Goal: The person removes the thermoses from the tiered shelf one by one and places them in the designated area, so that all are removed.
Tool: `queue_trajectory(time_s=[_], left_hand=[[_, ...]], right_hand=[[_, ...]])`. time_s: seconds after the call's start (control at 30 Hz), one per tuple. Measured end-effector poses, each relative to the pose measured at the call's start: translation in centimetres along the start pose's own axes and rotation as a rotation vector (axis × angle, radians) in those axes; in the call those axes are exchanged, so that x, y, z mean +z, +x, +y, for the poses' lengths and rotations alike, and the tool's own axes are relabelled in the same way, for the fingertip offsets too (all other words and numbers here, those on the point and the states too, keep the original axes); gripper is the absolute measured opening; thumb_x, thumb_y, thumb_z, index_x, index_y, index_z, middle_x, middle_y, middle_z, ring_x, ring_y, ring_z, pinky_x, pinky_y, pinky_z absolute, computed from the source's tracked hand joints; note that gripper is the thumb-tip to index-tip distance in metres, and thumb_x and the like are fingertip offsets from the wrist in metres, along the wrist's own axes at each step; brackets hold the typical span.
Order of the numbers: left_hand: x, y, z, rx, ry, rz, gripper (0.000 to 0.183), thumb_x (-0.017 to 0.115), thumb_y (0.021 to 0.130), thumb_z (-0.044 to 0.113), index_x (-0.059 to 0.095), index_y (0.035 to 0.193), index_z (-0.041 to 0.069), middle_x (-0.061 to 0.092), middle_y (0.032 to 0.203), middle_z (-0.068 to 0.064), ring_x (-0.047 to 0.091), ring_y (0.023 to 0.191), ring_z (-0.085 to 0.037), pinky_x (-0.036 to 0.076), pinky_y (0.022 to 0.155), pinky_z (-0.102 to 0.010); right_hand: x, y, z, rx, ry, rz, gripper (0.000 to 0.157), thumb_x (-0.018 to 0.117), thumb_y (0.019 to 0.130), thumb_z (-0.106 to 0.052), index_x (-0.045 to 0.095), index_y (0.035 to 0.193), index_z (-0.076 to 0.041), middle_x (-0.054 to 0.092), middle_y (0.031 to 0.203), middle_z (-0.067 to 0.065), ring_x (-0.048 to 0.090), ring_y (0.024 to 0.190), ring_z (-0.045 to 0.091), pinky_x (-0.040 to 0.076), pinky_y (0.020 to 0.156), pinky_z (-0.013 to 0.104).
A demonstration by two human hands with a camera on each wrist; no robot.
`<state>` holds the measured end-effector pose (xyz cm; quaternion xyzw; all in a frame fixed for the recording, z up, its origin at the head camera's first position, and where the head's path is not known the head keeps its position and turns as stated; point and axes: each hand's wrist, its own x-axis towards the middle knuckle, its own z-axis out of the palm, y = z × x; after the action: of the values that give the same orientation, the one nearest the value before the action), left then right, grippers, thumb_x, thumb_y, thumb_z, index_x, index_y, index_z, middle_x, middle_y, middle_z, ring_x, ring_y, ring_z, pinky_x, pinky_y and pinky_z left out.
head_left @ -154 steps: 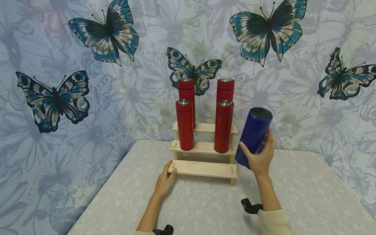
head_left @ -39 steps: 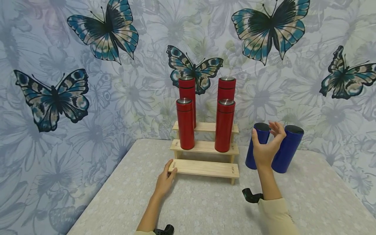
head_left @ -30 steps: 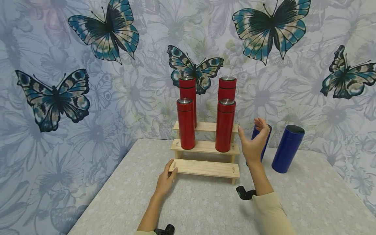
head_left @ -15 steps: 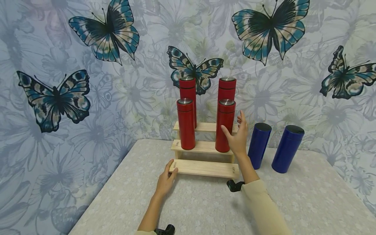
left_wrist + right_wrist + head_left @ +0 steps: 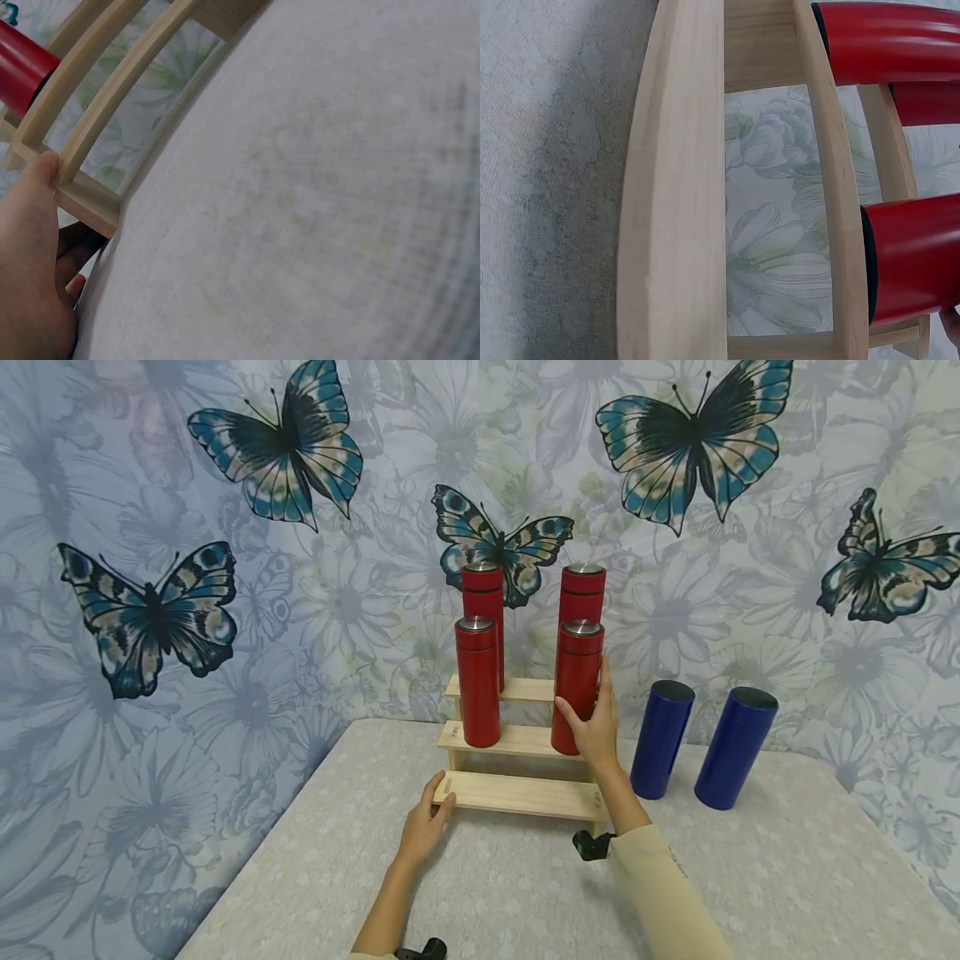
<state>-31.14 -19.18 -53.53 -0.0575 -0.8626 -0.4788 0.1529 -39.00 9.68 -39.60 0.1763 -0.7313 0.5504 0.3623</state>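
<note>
A: Looking at the right hand (image 5: 597, 733) first: its grip is curled round the lower body of a red flask (image 5: 577, 686), thumb on the near side and fingers (image 5: 604, 689) wrapped up the far side

B: Where does that red flask stand?

A: Upright on the middle step of the wooden stand (image 5: 517, 794), at that step's right end, with its base inside the grip. The right wrist view shows red cylinders (image 5: 913, 257) against the wooden slats (image 5: 676, 187) but hardly any of the hand, only a sliver at the corner

B: And the other grip?

A: The left hand (image 5: 424, 822) lies on the counter (image 5: 787, 877) with its fingers nearly straight, holding nothing, the fingertips against the left end of the stand's lowest step. In the left wrist view the thumb (image 5: 39, 180) touches the corner of the wood (image 5: 88, 208)

B: What surrounds the right grip?

A: Level with it to the left, a second red flask (image 5: 477, 682) stands on the same step. Above and behind it, two more red flasks (image 5: 582, 593) stand on the top step. Just to its right, two blue flasks (image 5: 660, 739) stand upright on the counter, close to each other and apart from the stand. Behind everything hangs a floral wall with butterflies (image 5: 502, 539)
</note>
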Motion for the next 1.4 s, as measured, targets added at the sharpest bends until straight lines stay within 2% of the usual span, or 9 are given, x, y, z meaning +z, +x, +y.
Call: queue_trajectory(time_s=[0.1,0.33,0.57,0.77,0.83,1.07,1.4], left_hand=[[0.0,0.0,0.1,-0.01,-0.004,0.005,0.058,0.044,0.095,0.049,0.03,0.144,0.023,0.057,0.121,-0.017,0.06,0.094,-0.027,0.048,0.078,-0.047],[-0.1,-0.1,0.2,-0.01,-0.006,0.003,0.058,0.044,0.095,0.048,0.031,0.144,0.022,0.056,0.122,-0.019,0.06,0.097,-0.029,0.047,0.079,-0.048],[0.0,-0.1,0.1,-0.006,0.011,-0.002,0.058,0.043,0.095,0.049,0.029,0.144,0.022,0.056,0.123,-0.02,0.059,0.101,-0.032,0.047,0.082,-0.049],[0.0,-0.2,0.2,-0.012,0.006,-0.001,0.057,0.043,0.095,0.049,0.03,0.144,0.023,0.058,0.119,-0.019,0.06,0.099,-0.032,0.047,0.08,-0.049],[0.0,-0.1,0.2,-0.01,-0.004,0.002,0.057,0.044,0.095,0.048,0.03,0.144,0.023,0.057,0.12,-0.02,0.059,0.1,-0.034,0.047,0.081,-0.05],[0.2,0.0,0.3,-0.005,-0.003,-0.003,0.057,0.044,0.095,0.048,0.03,0.144,0.024,0.047,0.133,-0.02,0.051,0.113,-0.038,0.042,0.089,-0.052],[0.0,0.0,0.4,0.008,-0.026,-0.013,0.055,0.043,0.096,0.044,0.028,0.145,0.023,0.045,0.135,-0.02,0.054,0.11,-0.036,0.046,0.085,-0.048]], right_hand=[[0.0,-0.1,-0.2,0.008,-0.003,-0.001,0.09,0.071,0.083,-0.023,0.011,0.149,-0.023,0.038,0.137,0.013,0.044,0.115,0.028,0.042,0.087,0.052],[-0.2,-0.7,-0.5,0.026,-0.01,0.028,0.09,0.073,0.081,-0.024,0.013,0.148,-0.034,0.042,0.133,0.013,0.045,0.113,0.027,0.042,0.087,0.05],[-0.5,-1.6,-0.9,-0.016,0.005,0.045,0.09,0.074,0.08,-0.02,0.015,0.148,-0.029,0.043,0.133,0.012,0.047,0.111,0.028,0.043,0.085,0.05],[-1.0,-2.4,-1.7,0.011,0.022,0.047,0.09,0.074,0.08,-0.017,0.017,0.148,-0.029,0.044,0.13,0.013,0.047,0.109,0.027,0.044,0.083,0.05],[-1.2,-2.7,-2.2,0.024,0.031,0.049,0.09,0.074,0.08,-0.015,0.017,0.148,-0.028,0.045,0.129,0.015,0.046,0.108,0.028,0.043,0.082,0.05],[-2.6,-4.2,-6.2,-0.027,0.032,0.101,0.087,0.071,0.076,0.001,0.02,0.146,-0.005,0.045,0.13,0.023,0.047,0.109,0.034,0.04,0.085,0.052],[-4.3,-5.3,-6.8,-0.117,-0.018,0.167,0.087,0.073,0.071,0.008,0.026,0.144,-0.002,0.048,0.123,0.026,0.048,0.105,0.033,0.04,0.083,0.049]])
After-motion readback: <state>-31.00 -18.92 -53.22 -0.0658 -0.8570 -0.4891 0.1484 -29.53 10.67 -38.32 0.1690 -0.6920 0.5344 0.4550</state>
